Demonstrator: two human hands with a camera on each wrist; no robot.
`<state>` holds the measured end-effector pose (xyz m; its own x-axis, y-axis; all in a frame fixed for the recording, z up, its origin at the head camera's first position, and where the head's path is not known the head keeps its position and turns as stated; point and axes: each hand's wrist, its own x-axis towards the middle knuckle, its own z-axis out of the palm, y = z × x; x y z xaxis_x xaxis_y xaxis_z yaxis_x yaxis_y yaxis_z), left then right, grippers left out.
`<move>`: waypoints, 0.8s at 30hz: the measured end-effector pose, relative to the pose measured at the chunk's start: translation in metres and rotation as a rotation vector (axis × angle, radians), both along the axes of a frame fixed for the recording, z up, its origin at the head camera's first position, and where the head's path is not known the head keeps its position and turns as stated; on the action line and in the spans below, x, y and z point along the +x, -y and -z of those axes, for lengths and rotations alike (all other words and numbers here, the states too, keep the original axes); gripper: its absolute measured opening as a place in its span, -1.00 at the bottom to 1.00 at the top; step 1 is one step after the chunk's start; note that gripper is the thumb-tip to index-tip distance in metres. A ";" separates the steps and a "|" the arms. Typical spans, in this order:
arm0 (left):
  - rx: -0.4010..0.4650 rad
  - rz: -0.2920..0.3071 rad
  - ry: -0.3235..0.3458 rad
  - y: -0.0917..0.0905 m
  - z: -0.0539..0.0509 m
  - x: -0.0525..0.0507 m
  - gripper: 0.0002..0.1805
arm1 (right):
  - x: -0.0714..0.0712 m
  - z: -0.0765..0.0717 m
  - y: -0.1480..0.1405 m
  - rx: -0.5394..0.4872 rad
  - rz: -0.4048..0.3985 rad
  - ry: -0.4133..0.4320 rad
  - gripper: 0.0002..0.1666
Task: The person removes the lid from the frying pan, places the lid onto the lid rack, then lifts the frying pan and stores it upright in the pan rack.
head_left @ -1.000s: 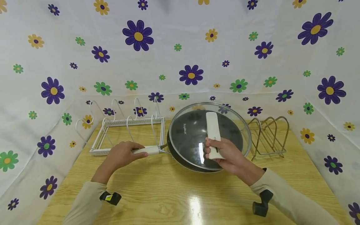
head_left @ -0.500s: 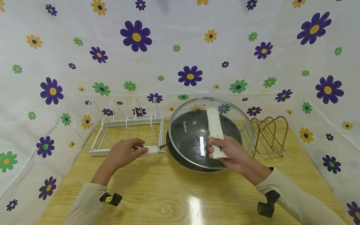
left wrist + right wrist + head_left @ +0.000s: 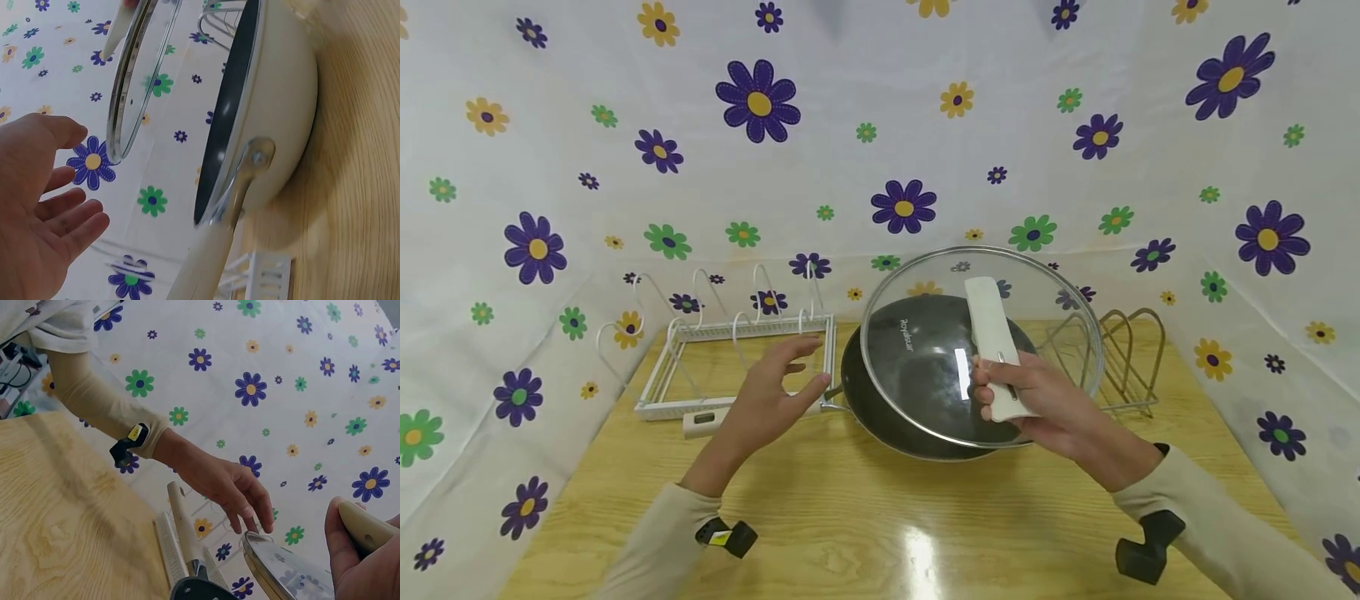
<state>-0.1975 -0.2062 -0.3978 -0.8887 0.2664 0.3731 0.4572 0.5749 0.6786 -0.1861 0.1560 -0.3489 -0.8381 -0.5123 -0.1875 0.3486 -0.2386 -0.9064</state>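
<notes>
My right hand (image 3: 1041,400) grips the cream handle (image 3: 989,321) of a round glass lid (image 3: 917,400), holding it tilted over a dark-inside, cream-outside pan (image 3: 857,375). In the left wrist view the lid (image 3: 119,125) is apart from the pan (image 3: 281,112). My left hand (image 3: 767,404) hovers above the pan's cream handle (image 3: 700,423), thumb and fingers spread, holding nothing. The left wrist view shows that hand (image 3: 44,200) off the pan handle (image 3: 203,262). In the right wrist view its fingertips come close to the lid's edge (image 3: 253,540); whether they touch is unclear.
A white wire rack (image 3: 658,383) stands on the wooden table (image 3: 850,525), behind the pan's handle. Behind the lid on the right stands a bronze wire rack (image 3: 1157,358). A flower-patterned cloth (image 3: 820,167) hangs around the back and sides.
The lid has risen and shifted right in my right hand, uncovering more of the pan's left side. My left hand has let go of the pan handle and moved right toward the lid.
</notes>
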 end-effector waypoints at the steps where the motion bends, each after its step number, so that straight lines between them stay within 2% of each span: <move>1: 0.026 0.012 0.011 -0.004 0.001 -0.001 -0.43 | 0.001 -0.002 -0.002 0.005 -0.007 -0.003 -0.55; 7: 0.142 0.052 0.126 -0.027 0.003 -0.010 -0.45 | 0.006 -0.015 -0.014 0.035 -0.013 -0.008 -0.56; 12: 0.231 0.075 0.191 -0.048 -0.001 -0.018 -0.46 | 0.009 -0.020 -0.025 0.071 0.004 -0.014 -0.52; 16: 0.284 0.082 0.207 -0.062 -0.004 -0.027 -0.46 | 0.011 -0.024 -0.032 0.078 0.014 -0.026 -0.48; 19: 0.307 0.110 0.210 -0.071 -0.004 -0.036 -0.44 | 0.012 -0.027 -0.038 0.080 0.033 -0.021 -0.49; 24: 0.278 0.140 0.205 -0.088 -0.001 -0.055 -0.36 | 0.013 -0.029 -0.052 0.080 0.032 -0.040 -0.55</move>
